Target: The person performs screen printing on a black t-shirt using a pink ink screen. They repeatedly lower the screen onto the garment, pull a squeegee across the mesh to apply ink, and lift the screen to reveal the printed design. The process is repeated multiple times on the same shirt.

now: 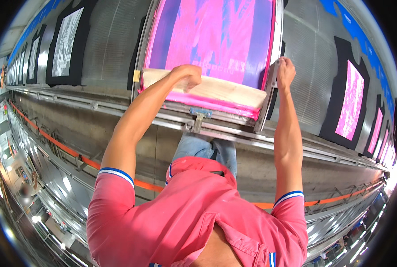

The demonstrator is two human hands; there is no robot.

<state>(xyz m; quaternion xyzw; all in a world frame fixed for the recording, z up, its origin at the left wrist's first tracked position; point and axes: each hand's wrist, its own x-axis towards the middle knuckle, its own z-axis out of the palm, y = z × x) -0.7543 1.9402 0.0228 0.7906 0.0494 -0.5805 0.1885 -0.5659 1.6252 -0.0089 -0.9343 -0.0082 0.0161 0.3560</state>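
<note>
A screen-printing frame (159,22) with pink-inked mesh (203,35) and blue-purple side bands lies in front of me at the top centre. A long pale wooden squeegee (234,92) lies across its near end, in a line of pink ink. My left hand (186,75) has its fingers closed on the squeegee, left of its middle. My right hand (286,71) is closed on the metal rail at the frame's right side (266,111). Beneath the frame is a blue-and-silver clamp (200,113).
Grey printing beds (105,40) carry black garments with white prints (66,40) at left and pink prints (349,98) at right. A long metal rail (323,155) runs along the beds' near edge. Orange rails (147,185) and further metal beds show behind me.
</note>
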